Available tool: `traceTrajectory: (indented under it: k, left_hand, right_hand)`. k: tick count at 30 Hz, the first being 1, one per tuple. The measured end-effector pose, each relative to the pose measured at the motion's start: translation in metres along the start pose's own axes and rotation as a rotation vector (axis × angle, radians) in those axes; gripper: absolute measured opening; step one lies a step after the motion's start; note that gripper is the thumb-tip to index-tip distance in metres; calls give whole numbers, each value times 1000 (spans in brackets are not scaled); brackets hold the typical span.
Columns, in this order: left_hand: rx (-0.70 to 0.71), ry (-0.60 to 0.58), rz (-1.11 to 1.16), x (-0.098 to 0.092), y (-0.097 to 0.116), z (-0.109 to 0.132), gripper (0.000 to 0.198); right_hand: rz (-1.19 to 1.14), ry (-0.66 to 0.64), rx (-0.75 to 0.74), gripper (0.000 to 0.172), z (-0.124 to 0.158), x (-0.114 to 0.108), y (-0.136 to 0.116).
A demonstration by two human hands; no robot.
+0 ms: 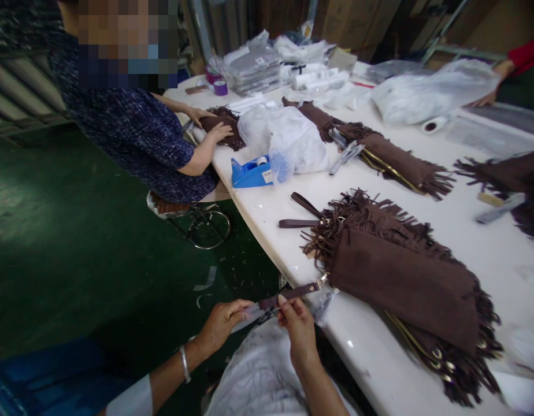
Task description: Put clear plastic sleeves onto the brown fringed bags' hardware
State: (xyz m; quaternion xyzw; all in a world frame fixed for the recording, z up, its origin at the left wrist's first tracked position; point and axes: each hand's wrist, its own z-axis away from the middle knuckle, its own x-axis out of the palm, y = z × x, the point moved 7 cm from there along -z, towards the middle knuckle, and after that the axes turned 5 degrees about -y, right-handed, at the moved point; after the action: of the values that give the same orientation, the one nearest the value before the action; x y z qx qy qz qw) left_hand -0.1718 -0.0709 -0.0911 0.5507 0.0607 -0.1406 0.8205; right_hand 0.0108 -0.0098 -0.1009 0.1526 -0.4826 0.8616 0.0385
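Observation:
Between my hands, off the table's near edge, stretches a dark brown wrist strap (308,289). Its metal clip joins it to a brown fringed pouch (401,277) lying on top of other fringed pouches. My right hand (298,323) pinches the strap around its middle. At the strap's loop end, my left hand (223,323) has its fingers closed on a clear plastic sleeve (252,312), which seems to cover part of the strap. Two more strap loops (299,223) stick out from the pile.
On the white table (267,222) stand a blue tape dispenser (252,172) and a bunched plastic bag (284,136). More fringed pouches (392,156) lie farther back, near stacked plastic packs (253,69). A co-worker (132,138) on the left handles another pouch; another person's hand (488,98) reaches in at right.

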Motion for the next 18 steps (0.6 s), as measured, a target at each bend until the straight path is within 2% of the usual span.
traceTrajectory:
  k: [6,18]
  left_hand:
    - [-36,-18,87,3,-4,1,36]
    - [-57,23,86,4,-8,1,39]
  right_hand:
    - [3,6,-33,31,-1,-1,0]
    - [50,12,-44,32,3,-1,-5]
